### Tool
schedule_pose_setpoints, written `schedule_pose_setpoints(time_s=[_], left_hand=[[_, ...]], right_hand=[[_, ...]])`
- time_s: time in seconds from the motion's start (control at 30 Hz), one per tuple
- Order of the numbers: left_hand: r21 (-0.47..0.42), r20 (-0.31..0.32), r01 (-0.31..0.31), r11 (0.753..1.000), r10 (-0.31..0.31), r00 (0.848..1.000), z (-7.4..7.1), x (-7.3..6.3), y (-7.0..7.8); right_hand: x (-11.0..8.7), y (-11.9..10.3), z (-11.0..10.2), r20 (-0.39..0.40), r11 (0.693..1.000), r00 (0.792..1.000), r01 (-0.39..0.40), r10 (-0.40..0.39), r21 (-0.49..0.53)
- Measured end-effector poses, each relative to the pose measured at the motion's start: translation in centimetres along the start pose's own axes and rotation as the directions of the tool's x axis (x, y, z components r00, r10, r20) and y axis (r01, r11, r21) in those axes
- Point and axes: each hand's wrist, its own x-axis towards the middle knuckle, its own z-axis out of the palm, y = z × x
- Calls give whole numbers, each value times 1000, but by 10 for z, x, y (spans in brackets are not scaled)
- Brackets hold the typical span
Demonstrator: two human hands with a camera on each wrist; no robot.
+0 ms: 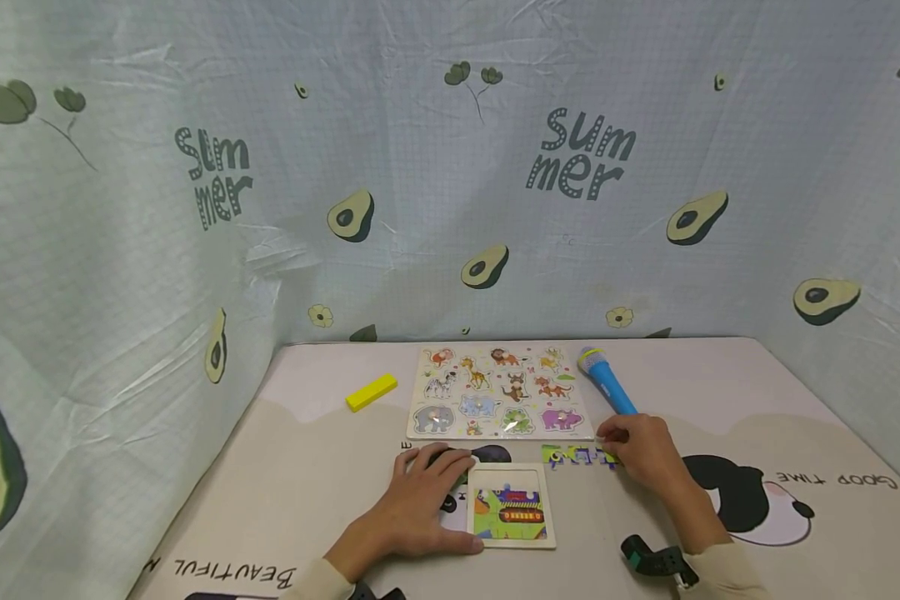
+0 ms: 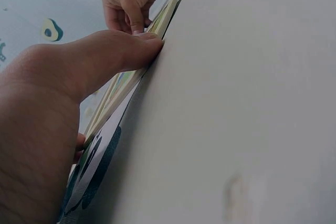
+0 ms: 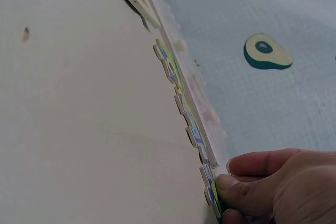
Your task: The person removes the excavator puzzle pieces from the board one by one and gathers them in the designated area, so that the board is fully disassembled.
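Observation:
A small framed jigsaw puzzle (image 1: 512, 506) with a light wooden rim and a partly filled picture lies in front of me. My left hand (image 1: 431, 504) holds it along its left side, thumb at the near corner and fingertips at the far one. In the left wrist view the thumb (image 2: 139, 51) presses over the rim. Just beyond the frame, several jigsaw pieces (image 1: 570, 455) lie in a row. My right hand (image 1: 645, 450) is at the right end of that row. Its thumb and fingers pinch a jigsaw piece (image 3: 208, 190), partly hidden by the fingertips.
Behind the row lies a larger animal peg puzzle board (image 1: 498, 392). A blue toy microphone (image 1: 609, 382) leans along its right side, near my right hand. To the left is a yellow block (image 1: 371, 392). A patterned curtain (image 1: 435, 167) hangs at the table's far edge.

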Motion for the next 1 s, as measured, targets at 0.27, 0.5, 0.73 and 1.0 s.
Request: schedule_pose_setpoints(time_s=[0.27, 0.5, 0.73, 1.0], left_hand=[[3, 6, 1, 1000, -1, 1000, 0, -1, 0], [6, -3, -4, 1000, 4, 1000, -1, 0, 0], [13, -21, -14, 1000, 15, 1000, 0, -1, -1], [7, -17, -13, 1000, 13, 1000, -1, 0, 0]], right_hand=[[0, -1, -1, 1, 1000, 1000, -2, 2, 4], [-1, -11, -6, -70, 999, 997, 44, -43, 15], [-2, -44, -6, -22, 984, 991, 130, -128, 122], [-11, -88, 19, 102, 967, 971, 198, -216, 161]])
